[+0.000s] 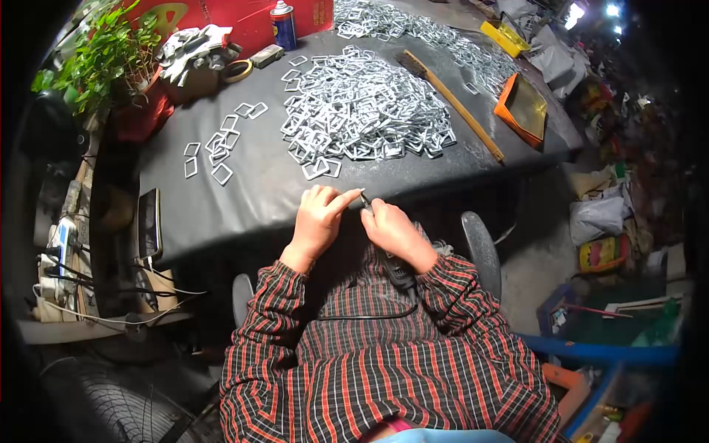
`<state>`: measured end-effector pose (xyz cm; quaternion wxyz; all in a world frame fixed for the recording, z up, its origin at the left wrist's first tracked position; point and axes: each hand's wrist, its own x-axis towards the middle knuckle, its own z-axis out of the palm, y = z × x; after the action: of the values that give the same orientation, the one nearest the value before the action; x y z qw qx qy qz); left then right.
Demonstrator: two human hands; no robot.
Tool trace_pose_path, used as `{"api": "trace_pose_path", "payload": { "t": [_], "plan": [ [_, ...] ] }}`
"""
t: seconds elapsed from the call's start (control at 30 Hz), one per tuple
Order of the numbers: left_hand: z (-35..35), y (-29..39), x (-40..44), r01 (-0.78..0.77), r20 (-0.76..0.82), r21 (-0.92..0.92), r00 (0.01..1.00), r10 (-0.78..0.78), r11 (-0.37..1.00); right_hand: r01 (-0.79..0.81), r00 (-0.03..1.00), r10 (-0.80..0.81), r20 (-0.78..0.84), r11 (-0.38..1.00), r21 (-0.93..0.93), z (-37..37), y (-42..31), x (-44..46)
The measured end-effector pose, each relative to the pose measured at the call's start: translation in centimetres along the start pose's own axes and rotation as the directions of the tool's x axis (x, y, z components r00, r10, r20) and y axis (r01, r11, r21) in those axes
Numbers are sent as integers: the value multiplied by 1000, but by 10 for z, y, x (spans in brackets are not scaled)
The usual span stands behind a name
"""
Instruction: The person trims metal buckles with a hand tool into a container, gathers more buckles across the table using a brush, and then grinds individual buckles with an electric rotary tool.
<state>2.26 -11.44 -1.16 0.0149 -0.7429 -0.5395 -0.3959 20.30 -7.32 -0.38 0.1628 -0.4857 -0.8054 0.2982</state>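
My right hand [397,235] is closed around a dark handheld rotary grinder [399,275]. Its thin tip points up and forward past my thumb, and its cord runs down across my lap. Just left of the tip, my left hand [318,218] has its fingers curled, with thumb and index finger pinched close to the tool. What it pinches is too small or hidden to make out. Beyond both hands, a heap of rectangular metal frames [365,111] lies on the black-covered table [255,203]. Several loose metal frames [221,144] are scattered to the left.
A wooden-handled brush [465,114] lies right of the heap, near an orange tray [521,111] and a yellow tray [505,38]. More frames [413,29] cover the back. A spray can [283,26], tape roll [237,71] and plant [103,59] stand back left. A phone [149,224] leans at the left edge.
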Motion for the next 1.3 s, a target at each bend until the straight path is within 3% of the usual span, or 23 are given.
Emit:
{"api": "trace_pose_path", "payload": {
  "t": [0.3,0.4,0.57,0.7,0.8,0.9,0.97,1.1,1.2,1.23,1.3],
  "plan": [
    [-6,-1,3,36,7,-72,999,-36,997,79,996,-80,-42,996,-41,-21,-17,-3],
    [-7,-1,2,69,40,-90,997,-66,994,53,997,-46,66,993,-102,-21,-33,-9],
    [-10,-1,1,83,68,-66,995,-78,994,80,994,-68,87,988,-134,-4,-38,-11],
    [-8,0,0,77,67,-78,995,-71,994,30,996,-18,82,988,-151,13,-21,-7],
    [-11,-4,1,34,37,-98,999,-31,995,52,998,-56,-26,989,-142,5,-5,-6],
    [-22,-17,1,115,-84,-43,989,-118,992,17,998,-22,-61,998,-67,-6,3,-21],
    [-41,-33,7,362,-440,272,871,-219,891,-6,997,5,-77,1000,-21,-11,6,-25],
    [-50,-62,45,289,-434,408,896,-95,866,29,998,-28,-54,1000,4,-10,6,-30],
    [-28,-100,64,101,-140,208,988,-73,973,68,997,-67,-24,996,49,-6,0,-27],
    [-30,-100,64,95,-139,214,988,-66,972,71,997,-70,-31,996,54,-6,0,-27],
    [-33,-95,56,228,-40,155,974,-224,961,44,999,-43,-25,997,60,-7,1,-31]
  ]
}}
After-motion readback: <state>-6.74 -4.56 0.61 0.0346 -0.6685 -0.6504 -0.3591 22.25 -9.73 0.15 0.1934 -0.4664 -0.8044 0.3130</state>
